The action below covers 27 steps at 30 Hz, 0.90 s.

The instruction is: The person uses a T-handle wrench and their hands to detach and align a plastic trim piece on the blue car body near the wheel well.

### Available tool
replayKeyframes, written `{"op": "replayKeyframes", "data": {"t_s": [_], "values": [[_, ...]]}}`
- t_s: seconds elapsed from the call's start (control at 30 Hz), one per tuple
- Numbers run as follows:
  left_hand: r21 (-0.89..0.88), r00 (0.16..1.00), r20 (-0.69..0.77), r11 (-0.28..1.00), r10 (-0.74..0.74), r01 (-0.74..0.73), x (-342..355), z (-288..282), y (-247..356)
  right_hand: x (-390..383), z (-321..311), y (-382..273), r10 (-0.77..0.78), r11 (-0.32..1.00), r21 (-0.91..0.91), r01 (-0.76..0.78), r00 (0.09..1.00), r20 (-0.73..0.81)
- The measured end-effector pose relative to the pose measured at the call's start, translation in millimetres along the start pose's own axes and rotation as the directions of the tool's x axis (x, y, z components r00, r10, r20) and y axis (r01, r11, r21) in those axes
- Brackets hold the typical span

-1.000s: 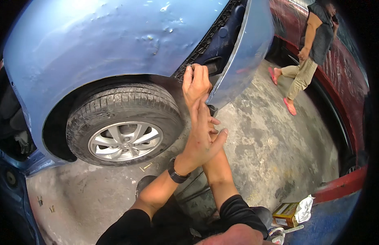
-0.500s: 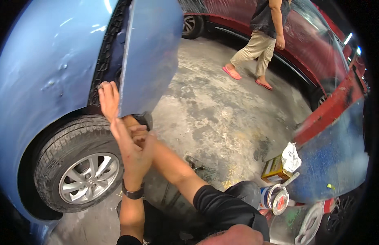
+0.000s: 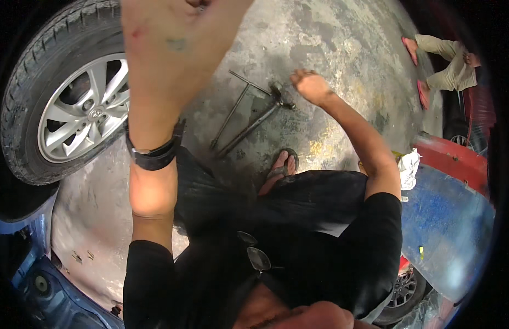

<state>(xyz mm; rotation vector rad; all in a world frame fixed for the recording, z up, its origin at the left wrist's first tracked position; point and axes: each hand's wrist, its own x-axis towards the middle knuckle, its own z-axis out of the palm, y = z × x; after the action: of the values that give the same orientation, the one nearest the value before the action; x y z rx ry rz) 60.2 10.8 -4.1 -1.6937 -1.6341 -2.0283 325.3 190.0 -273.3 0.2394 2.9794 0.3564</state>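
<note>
My left hand [image 3: 180, 49] fills the upper left of the view close up, a dark band [image 3: 155, 151] round its wrist. Its fingers run past the top edge, so what they touch is hidden. My right hand [image 3: 312, 88] reaches out over the concrete floor, back upward, fingers curled. No object shows in it, but its palm side is hidden. Just left of that hand lies a hammer [image 3: 253, 127] with a long dark handle, its head closest to the fingers. Beside the hammer lies a thin T-handle wrench [image 3: 232, 112].
A car wheel [image 3: 92, 115] with silver spokes stands at left, near blue bodywork [image 3: 57, 296]. My sandalled foot [image 3: 284, 164] rests below the tools. At right are a blue panel [image 3: 441, 225], a red panel [image 3: 451, 159], crumpled white wrapping [image 3: 409, 169] and another person's legs [image 3: 443, 60].
The view has swung downward. My right hand has left the edge of the blue car panel and moved right, above the floor by the tools. The hammer and wrench now show fully.
</note>
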Motion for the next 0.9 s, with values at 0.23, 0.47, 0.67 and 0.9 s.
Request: {"op": "replayKeyframes", "data": {"t_s": [0.23,0.47,0.67,0.9], "values": [[-0.051,0.964,0.243,0.990,-0.112,0.128,-0.5,0.0,27.1,-19.6,52.2,-12.8,0.071,0.971,0.191,-0.141,0.940,0.333],[0.121,0.967,-0.093,0.962,-0.236,0.247,-4.1,0.8,21.1,93.8,71.2,-110.1,0.092,0.872,0.443,-0.207,0.959,0.268],[0.231,0.991,-0.012,0.964,-0.135,0.134,0.8,-8.6,17.3,136.7,107.9,-142.7,0.645,0.418,0.528,-0.739,0.651,0.401],[-0.052,0.969,0.087,0.970,-0.231,0.236,6.2,-22.0,14.9,105.2,76.6,-120.0,0.586,0.305,0.550,-0.777,0.609,0.535]]}}
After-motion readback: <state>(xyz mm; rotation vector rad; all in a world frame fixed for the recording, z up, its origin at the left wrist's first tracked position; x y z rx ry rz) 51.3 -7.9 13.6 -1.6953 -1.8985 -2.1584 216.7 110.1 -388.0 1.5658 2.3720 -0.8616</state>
